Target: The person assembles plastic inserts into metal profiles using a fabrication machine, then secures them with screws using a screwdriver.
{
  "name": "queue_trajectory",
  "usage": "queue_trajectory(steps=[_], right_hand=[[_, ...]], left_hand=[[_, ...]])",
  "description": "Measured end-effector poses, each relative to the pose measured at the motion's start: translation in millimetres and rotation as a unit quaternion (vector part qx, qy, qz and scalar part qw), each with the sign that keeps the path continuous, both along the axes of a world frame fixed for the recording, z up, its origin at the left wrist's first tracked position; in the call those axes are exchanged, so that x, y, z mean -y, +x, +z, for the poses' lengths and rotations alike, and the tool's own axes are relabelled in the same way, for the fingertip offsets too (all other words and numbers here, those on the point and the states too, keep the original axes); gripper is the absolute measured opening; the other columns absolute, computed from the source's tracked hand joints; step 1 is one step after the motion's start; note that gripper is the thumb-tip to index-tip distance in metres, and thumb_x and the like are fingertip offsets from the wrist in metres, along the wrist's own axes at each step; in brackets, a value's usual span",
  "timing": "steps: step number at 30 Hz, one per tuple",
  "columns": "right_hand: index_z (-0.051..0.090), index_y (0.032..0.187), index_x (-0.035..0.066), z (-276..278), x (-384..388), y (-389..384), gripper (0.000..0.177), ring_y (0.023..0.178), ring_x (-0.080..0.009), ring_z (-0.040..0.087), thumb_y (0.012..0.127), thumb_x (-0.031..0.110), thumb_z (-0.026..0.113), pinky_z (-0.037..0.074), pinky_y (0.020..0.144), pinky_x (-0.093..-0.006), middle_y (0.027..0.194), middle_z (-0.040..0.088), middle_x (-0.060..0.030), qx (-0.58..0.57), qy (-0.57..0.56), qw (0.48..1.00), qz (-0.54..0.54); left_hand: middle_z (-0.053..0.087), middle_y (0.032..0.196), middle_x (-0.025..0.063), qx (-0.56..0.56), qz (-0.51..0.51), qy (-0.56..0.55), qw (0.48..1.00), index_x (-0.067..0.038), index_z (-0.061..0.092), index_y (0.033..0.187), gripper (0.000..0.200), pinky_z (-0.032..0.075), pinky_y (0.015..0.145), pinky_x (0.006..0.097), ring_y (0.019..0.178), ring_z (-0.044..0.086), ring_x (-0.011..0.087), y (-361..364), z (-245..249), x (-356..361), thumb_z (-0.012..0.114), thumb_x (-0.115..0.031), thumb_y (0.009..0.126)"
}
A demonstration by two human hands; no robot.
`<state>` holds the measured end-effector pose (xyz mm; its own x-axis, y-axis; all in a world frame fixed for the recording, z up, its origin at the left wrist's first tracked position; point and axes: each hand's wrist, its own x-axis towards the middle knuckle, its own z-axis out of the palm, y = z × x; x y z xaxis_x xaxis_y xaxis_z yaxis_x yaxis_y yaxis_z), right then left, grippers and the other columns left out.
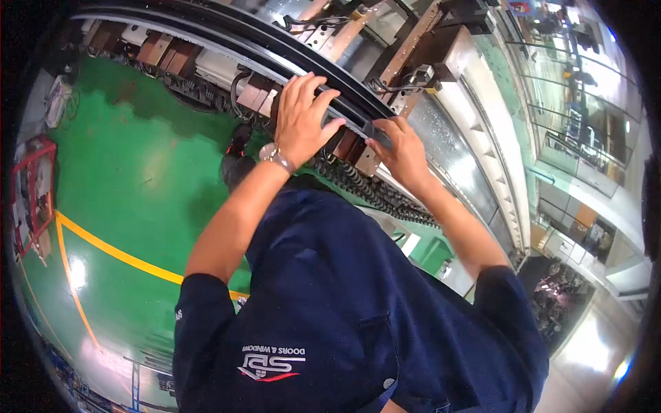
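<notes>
A long black frame profile [258, 51] with a pale edge runs from the upper left toward the centre, lying along a machine bed. My left hand [300, 124], wearing a wristwatch [276, 157], rests on the profile with fingers stretched over it and the thumb apart. Close to the profile's right end, my right hand [405, 153] has its thumb and fingers closed around a small dark block-like piece [376, 133]. Part of that piece is hidden by the fingers.
Clamp blocks [169, 55] line the machine's near side, with a black cable chain [375, 184] below. A metal machine beam [482, 131] stretches along the right. Yellow lines [117, 251] mark the green floor [148, 158]. A red rack [34, 193] stands far left.
</notes>
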<state>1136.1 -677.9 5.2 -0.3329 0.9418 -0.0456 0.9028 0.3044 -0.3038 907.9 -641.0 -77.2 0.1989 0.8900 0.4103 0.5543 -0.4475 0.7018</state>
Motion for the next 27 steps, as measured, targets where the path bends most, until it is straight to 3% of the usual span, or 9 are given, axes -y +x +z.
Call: queue_trajectory(steps=[3, 4, 7, 8, 16, 20, 23, 24, 27], right_hand=[[0.064, 0.113, 0.006, -6.0, 36.7, 14.6, 0.029, 0.078, -0.025, 0.064, 0.088, 0.018, 0.074, 0.051, 0.07, -0.0365, 0.091, 0.065, -0.0111, -0.064, -0.044, 0.984, -0.158], [0.063, 0.117, 0.005, -5.7, 48.7, 15.0, 0.028, 0.071, -0.0154, 0.06, 0.092, 0.016, 0.071, 0.048, 0.065, -0.0317, 0.08, 0.064, -0.0073, -0.123, -0.088, 0.957, -0.247], [0.062, 0.121, 0.005, -29.5, 82.5, 35.5, 0.031, 0.067, -0.0109, 0.056, 0.094, 0.018, 0.07, 0.047, 0.062, -0.0294, 0.074, 0.063, -0.0044, -0.224, -0.128, 0.899, -0.353], [0.062, 0.123, 0.01, -37.1, 92.1, 38.4, 0.035, 0.065, -0.0222, 0.065, 0.093, 0.027, 0.068, 0.05, 0.063, -0.0364, 0.075, 0.068, -0.0104, -0.245, -0.117, 0.887, -0.374], [0.062, 0.129, 0.012, -29.6, 91.0, 41.7, 0.04, 0.085, -0.0375, 0.07, 0.094, 0.03, 0.063, 0.054, 0.076, -0.0445, 0.091, 0.072, -0.0176, -0.192, -0.116, 0.904, -0.365], [0.068, 0.114, 0.009, -40.6, 82.6, 42.2, 0.03, 0.084, -0.0435, 0.068, 0.094, 0.03, 0.061, 0.053, 0.076, -0.0515, 0.087, 0.071, -0.0224, -0.234, -0.118, 0.884, -0.388], [0.068, 0.113, 0.008, -59.3, 84.8, 45.6, 0.029, 0.075, -0.0383, 0.07, 0.095, 0.029, 0.06, 0.054, 0.071, -0.0472, 0.081, 0.071, -0.0208, -0.348, -0.115, 0.837, -0.407], [0.066, 0.114, 0.006, -50.8, 85.9, 46.0, 0.026, 0.062, -0.0243, 0.068, 0.097, 0.025, 0.061, 0.052, 0.062, -0.038, 0.071, 0.069, -0.0141, -0.424, -0.145, 0.789, -0.42], [0.062, 0.116, 0.004, -73.1, 90.6, 43.0, 0.024, 0.057, -0.0102, 0.06, 0.098, 0.02, 0.062, 0.048, 0.055, -0.0284, 0.064, 0.064, -0.0062, -0.552, -0.164, 0.704, -0.416]], left_hand=[[0.058, 0.114, 0.0071, 0.001, 0.044, -0.041, 0.998, -0.013, 0.069, 0.107, 0.037, 0.04, 0.097, 0.0449, 0.111, 0.051, 0.0309, 21.8, 20.0, 23.8, 0.082, -0.024, 0.074], [0.058, 0.11, 0.0068, -0.011, 0.048, -0.058, 0.997, -0.013, 0.07, 0.107, 0.036, 0.041, 0.094, 0.0443, 0.108, 0.052, 0.0302, 30.7, 21.1, 29.2, 0.081, -0.025, 0.075], [0.06, 0.1, 0.0071, -0.068, 0.038, -0.095, 0.992, -0.013, 0.071, 0.108, 0.034, 0.043, 0.086, 0.0427, 0.098, 0.055, 0.0289, 55.1, 25.1, 40.9, 0.078, -0.03, 0.08], [0.061, 0.1, 0.0073, -0.093, 0.033, -0.114, 0.989, -0.013, 0.071, 0.108, 0.033, 0.043, 0.085, 0.0424, 0.098, 0.056, 0.0289, 61.5, 26.7, 43.9, 0.077, -0.031, 0.081], [0.068, 0.079, 0.0065, -0.246, -0.04, -0.103, 0.963, -0.014, 0.074, 0.107, 0.032, 0.048, 0.074, 0.0431, 0.079, 0.065, 0.0283, 86.2, 43.4, 35.8, 0.072, -0.038, 0.086], [0.073, 0.08, 0.0118, -0.34, -0.063, -0.165, 0.924, -0.01, 0.076, 0.104, 0.035, 0.051, 0.067, 0.0436, 0.076, 0.07, 0.0322, 98.5, 56.2, 24.5, 0.071, -0.041, 0.088], [0.073, 0.082, 0.017, -0.221, -0.051, -0.279, 0.933, -0.006, 0.076, 0.102, 0.036, 0.053, 0.073, 0.0443, 0.078, 0.071, 0.0338, 95.3, 47.2, 15.6, 0.071, -0.038, 0.087], [0.073, 0.081, 0.017, -0.158, -0.057, -0.295, 0.941, -0.006, 0.076, 0.101, 0.036, 0.054, 0.07, 0.0397, 0.076, 0.071, 0.0317, 88.2, 29.3, 12.5, 0.074, -0.038, 0.085], [0.073, 0.079, 0.0163, -0.129, -0.048, -0.352, 0.926, -0.005, 0.077, 0.101, 0.036, 0.052, 0.066, 0.0374, 0.071, 0.071, 0.028, 86.9, 27.2, 11.8, 0.076, -0.037, 0.085]])
